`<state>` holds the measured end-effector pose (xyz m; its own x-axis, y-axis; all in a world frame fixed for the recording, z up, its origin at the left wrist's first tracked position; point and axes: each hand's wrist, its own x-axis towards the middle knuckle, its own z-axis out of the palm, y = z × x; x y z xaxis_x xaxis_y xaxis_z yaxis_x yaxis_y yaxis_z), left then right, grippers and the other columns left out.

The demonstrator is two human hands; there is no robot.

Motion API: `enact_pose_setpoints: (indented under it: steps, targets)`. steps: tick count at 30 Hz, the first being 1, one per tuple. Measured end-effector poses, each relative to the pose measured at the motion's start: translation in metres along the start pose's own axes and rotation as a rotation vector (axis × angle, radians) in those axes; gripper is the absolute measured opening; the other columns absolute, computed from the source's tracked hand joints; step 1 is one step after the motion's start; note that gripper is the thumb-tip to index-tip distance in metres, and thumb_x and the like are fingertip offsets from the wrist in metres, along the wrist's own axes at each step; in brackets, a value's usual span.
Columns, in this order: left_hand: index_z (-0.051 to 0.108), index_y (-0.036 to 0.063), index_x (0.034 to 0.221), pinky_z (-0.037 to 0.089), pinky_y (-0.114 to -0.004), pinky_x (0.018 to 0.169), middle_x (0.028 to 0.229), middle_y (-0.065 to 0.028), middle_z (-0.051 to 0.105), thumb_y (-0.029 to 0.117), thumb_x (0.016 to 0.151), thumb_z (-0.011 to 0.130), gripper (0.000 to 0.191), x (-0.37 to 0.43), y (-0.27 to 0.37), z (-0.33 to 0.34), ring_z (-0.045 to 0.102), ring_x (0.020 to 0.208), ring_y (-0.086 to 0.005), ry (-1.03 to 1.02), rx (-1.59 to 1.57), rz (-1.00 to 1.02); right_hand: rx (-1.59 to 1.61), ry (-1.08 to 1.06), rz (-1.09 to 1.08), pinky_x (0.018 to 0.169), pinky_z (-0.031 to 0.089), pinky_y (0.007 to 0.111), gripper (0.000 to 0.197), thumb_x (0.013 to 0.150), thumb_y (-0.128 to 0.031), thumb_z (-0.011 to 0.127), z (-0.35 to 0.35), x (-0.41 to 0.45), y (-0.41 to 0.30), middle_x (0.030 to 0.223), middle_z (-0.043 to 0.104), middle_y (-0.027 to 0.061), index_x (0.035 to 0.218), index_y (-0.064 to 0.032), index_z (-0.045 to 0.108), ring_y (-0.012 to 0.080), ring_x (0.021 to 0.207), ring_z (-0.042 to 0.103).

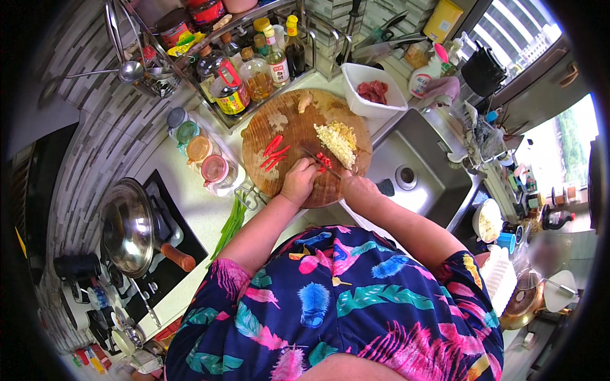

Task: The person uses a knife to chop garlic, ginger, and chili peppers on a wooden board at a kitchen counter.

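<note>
On a round wooden cutting board (259,119), my right hand (361,189) grips a kitchen knife (323,164), its blade slanting towards the far left. My left hand (300,180) lies with curled fingers beside the blade, pressing on red chili whose held part is mostly hidden. Small cut chili pieces (325,161) lie along the blade. Several larger red chili pieces (274,152) rest on the board's left side. Minced garlic (336,145) is heaped at the right, beside a yellower minced heap (347,132). A piece of ginger (305,101) sits near the far edge.
A white container of raw meat (350,78) stands behind the board, near a steel sink (429,157). Left are lidded seasoning jars (215,169), green stalks (231,224) and a lidded wok (126,228) on the hob. Sauce bottles (255,71) line a rack behind.
</note>
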<state>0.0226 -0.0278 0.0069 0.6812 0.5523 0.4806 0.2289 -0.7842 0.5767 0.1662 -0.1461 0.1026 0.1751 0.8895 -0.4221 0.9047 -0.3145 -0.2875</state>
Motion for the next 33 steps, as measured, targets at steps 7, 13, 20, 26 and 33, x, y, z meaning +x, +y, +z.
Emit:
enact_pose_setpoints:
  steps: [7, 13, 20, 26, 33]
  targets:
    - [0.061, 0.0023, 0.08, 0.05, -0.038, 0.073, 0.093, -0.0115, 0.06, 0.009, 0.073, 0.07, 0.013, 0.003, -0.001, 0.0, 0.059, 0.086, -0.0314, 0.048, 0.038, 0.065, 0.074, 0.125, 0.004, 0.07, 0.052, 0.049, 0.016, 0.088, -0.007, 0.04, 0.027, 0.027, -0.002, 0.084, 0.064, 0.0278, 0.098, 0.0036, 0.047, 0.0413, 0.081, 0.065]
    - [0.064, 0.0042, 0.086, 0.05, -0.037, 0.075, 0.093, -0.0109, 0.06, 0.01, 0.073, 0.069, 0.014, 0.001, -0.005, 0.004, 0.059, 0.088, -0.0301, 0.08, 0.036, 0.075, 0.065, 0.129, 0.038, 0.071, 0.051, 0.049, 0.017, 0.088, -0.009, 0.04, 0.016, 0.021, 0.009, 0.084, 0.065, 0.0272, 0.097, 0.0038, 0.047, 0.0417, 0.081, 0.065]
    - [0.064, 0.0039, 0.088, 0.049, -0.038, 0.077, 0.093, -0.0115, 0.058, 0.013, 0.077, 0.067, 0.015, 0.001, -0.001, 0.004, 0.057, 0.09, -0.0306, 0.052, 0.043, 0.019, 0.019, 0.018, 0.003, 0.071, 0.052, 0.048, 0.018, 0.088, -0.008, 0.039, -0.002, -0.005, 0.004, 0.087, 0.065, 0.0273, 0.098, 0.0047, 0.048, 0.0407, 0.081, 0.066]
    - [0.062, 0.0037, 0.083, 0.05, -0.038, 0.071, 0.09, -0.0119, 0.058, 0.011, 0.074, 0.069, 0.014, -0.001, -0.003, 0.003, 0.059, 0.085, -0.0315, 0.039, 0.078, 0.045, 0.013, 0.04, 0.033, 0.071, 0.053, 0.047, 0.02, 0.089, -0.009, 0.04, 0.01, 0.005, -0.006, 0.085, 0.065, 0.0267, 0.1, 0.0057, 0.048, 0.039, 0.081, 0.067]
    - [0.06, 0.003, 0.08, 0.05, -0.037, 0.072, 0.091, -0.012, 0.06, 0.011, 0.074, 0.069, 0.013, 0.001, -0.002, 0.0, 0.059, 0.086, -0.0316, 0.085, 0.04, 0.081, 0.013, 0.181, -0.014, 0.067, 0.054, 0.045, 0.018, 0.089, -0.008, 0.041, 0.033, 0.042, -0.015, 0.083, 0.066, 0.0263, 0.1, 0.005, 0.047, 0.0387, 0.079, 0.067]
